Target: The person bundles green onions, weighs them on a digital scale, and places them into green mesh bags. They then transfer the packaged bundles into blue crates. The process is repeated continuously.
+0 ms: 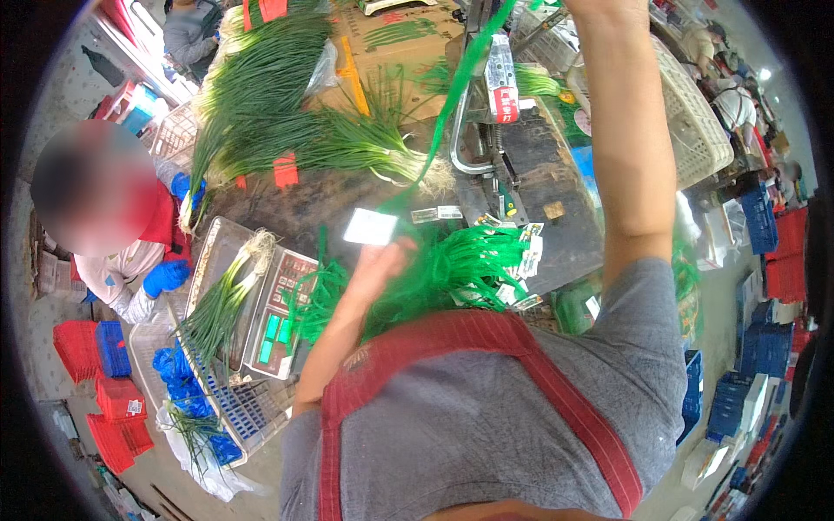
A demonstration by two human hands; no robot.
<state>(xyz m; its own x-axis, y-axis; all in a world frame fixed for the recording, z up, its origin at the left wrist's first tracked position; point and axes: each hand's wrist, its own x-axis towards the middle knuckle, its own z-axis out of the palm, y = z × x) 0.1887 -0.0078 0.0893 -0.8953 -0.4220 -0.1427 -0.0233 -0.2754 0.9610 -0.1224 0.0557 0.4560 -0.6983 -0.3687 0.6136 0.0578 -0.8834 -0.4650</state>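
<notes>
My left hand (pixel 384 259), blurred, is closed at the lower edge of a white label (pixel 371 226). A stretched green mesh net strip (pixel 449 107) runs from the label up to the top edge, towards my right hand (pixel 607 5). That hand is mostly cut off by the frame, so its fingers are hidden. Beside my left hand lies a heap of green mesh nets (pixel 479 257) with white tags at their ends. Farther up the table is a bunch of spring onions (pixel 404 159), roots to the right. A metal clipping machine (pixel 472 146) stands right of it.
A large pile of spring onions (pixel 267 71) covers the table's far left. On the left, a digital scale (pixel 277 325) carries spring onions (pixel 228 296). A co-worker in blue gloves (pixel 166 278) is beside it. A white plastic crate (pixel 694 120) stands beyond my right arm.
</notes>
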